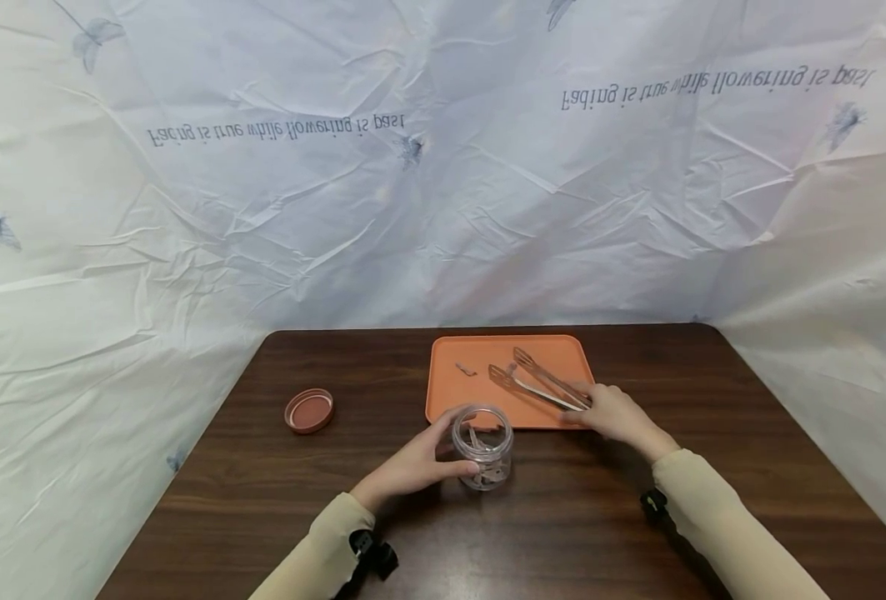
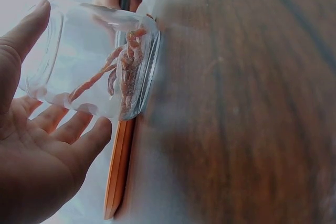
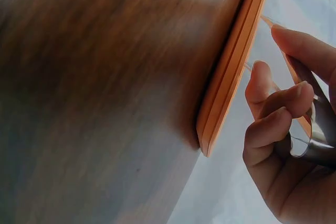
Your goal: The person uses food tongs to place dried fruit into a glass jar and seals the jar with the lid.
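Note:
My left hand (image 1: 412,468) grips a clear jar (image 1: 492,473), thumb on one side and fingers on the other. In the left wrist view, reddish-brown dried strips (image 2: 127,72) lie in the jar near its bottom. The jar has no lid on and stands at the front edge of the orange tray (image 1: 450,404). My right hand (image 1: 623,419) holds a pair of metal tongs (image 1: 555,382) near the hinge end, their arms spread. Between the slotted, copper-coloured tips, over the tray, is a small piece (image 1: 513,368). Another small strip (image 1: 466,369) lies to its left on the tray.
A round copper-coloured lid (image 1: 311,412) lies on the dark wooden table (image 1: 367,375) to the left. White sheeting (image 1: 337,208) with printed flowers and lettering hangs behind the table and at both sides.

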A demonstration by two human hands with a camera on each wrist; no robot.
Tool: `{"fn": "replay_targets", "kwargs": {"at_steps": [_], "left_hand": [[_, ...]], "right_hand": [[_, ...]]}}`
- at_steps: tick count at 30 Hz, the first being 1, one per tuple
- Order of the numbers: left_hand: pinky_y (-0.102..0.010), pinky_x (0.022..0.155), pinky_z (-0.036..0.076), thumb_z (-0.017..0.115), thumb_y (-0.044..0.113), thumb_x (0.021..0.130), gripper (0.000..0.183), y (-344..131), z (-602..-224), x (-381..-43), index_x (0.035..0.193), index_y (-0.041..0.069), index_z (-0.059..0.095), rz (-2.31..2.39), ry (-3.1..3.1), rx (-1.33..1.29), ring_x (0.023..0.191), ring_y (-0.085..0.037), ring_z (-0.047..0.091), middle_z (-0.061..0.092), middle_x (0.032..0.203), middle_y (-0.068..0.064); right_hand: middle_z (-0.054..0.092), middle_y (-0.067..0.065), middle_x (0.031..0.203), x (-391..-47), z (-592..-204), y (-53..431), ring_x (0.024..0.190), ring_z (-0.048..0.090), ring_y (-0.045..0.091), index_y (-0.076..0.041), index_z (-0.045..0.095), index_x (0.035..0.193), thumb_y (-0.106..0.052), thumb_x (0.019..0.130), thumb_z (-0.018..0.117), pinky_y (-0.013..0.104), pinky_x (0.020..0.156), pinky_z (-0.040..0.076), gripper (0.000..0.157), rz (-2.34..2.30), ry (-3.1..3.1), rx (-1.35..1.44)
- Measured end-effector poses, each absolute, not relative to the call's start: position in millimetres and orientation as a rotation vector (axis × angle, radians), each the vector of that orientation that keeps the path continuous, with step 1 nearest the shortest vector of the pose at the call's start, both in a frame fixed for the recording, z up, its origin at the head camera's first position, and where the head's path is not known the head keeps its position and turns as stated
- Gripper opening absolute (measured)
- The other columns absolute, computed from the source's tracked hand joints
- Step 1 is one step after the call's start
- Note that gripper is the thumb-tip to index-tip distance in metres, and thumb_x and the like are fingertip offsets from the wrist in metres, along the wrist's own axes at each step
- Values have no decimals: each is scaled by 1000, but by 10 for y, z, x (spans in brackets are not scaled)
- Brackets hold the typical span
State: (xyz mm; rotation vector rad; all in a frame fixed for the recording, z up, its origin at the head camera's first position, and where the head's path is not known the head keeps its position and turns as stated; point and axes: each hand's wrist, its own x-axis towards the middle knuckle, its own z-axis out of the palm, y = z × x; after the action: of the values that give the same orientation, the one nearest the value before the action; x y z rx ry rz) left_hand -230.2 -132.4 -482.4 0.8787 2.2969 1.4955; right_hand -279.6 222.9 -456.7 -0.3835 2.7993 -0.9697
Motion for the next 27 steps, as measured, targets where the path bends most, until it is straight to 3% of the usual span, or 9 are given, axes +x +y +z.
{"fn": "replay_targets", "kwargs": {"at_steps": [6,11,18,27], "left_hand": [[-36,113,41,75,24,94,82,-1316,-4790,-2286,158,34,24,1498,2302,897,145,-18,36,34,160,2],[-40,114,40,75,19,94,83,-1298,-4603,-2188,160,24,23,1499,2272,903,147,-28,33,33,161,-8],[-46,114,39,74,19,95,85,-1297,-4509,-2162,161,10,21,1478,2257,912,148,-34,31,32,161,-15],[-40,114,40,75,23,94,84,-1310,-4787,-2287,160,30,23,1492,2293,896,147,-20,33,34,160,-1]], "right_hand": [[46,0,51,-2766,-4549,2228,41,36,12,-4,46,151,-37,93,73,30,41,36,72,-934,2834,-410],[47,1,52,-2757,-4561,2240,41,35,12,-6,48,150,-37,94,72,30,42,35,68,-907,2854,-448],[66,1,69,-2755,-4564,2254,47,46,15,-5,49,149,-32,96,70,31,43,37,64,-883,2855,-471],[66,-1,69,-2753,-4555,2261,46,47,16,-4,54,145,-26,98,69,32,42,40,55,-869,2894,-503]]}}
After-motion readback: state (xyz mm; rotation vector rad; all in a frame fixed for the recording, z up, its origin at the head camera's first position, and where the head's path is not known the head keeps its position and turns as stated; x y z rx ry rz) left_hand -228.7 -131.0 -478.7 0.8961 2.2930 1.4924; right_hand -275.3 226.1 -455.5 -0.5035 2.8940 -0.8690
